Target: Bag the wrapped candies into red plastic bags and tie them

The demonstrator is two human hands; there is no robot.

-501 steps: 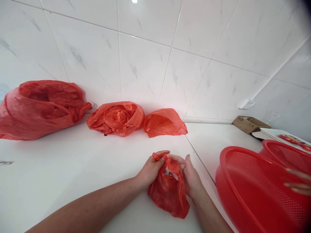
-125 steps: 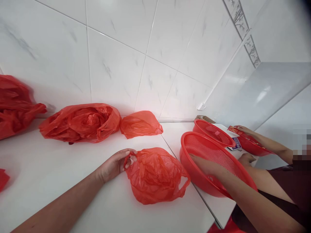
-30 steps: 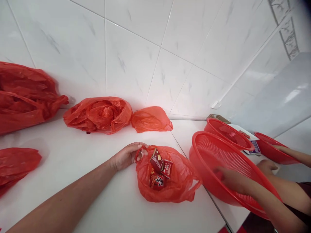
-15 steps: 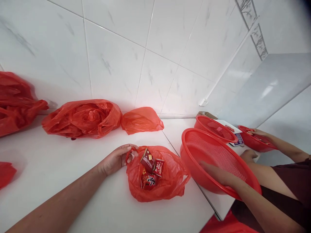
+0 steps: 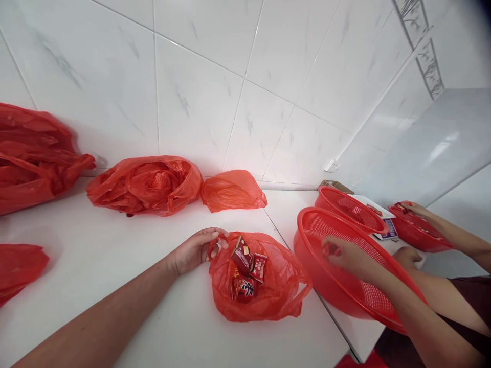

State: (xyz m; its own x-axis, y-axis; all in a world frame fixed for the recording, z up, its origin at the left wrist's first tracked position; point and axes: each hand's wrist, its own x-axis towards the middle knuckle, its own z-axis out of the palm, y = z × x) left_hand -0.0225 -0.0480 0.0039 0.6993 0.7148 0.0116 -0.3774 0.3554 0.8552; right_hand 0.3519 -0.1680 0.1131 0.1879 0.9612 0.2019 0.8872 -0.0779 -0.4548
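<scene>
My left hand is closed on the left edge of an open red plastic bag on the white table. Inside the bag lie a dark red snack packet, a small red-and-white packet and a red packet with a large black character. Over the big red perforated basket, to the right of the bag, is my right hand. Its fingers are closed round a small red packet, blurred and partly hidden.
Along the tiled wall lie bunched red bags and a flat red bag. Another red bag is at the left. A second basket stands behind. At the far right, a co-worker's hand is over a red basin.
My right hand has risen from inside the basket, now with a small red packet in its fingers. My left hand keeps hold of the bag. The whole view has shifted slightly.
</scene>
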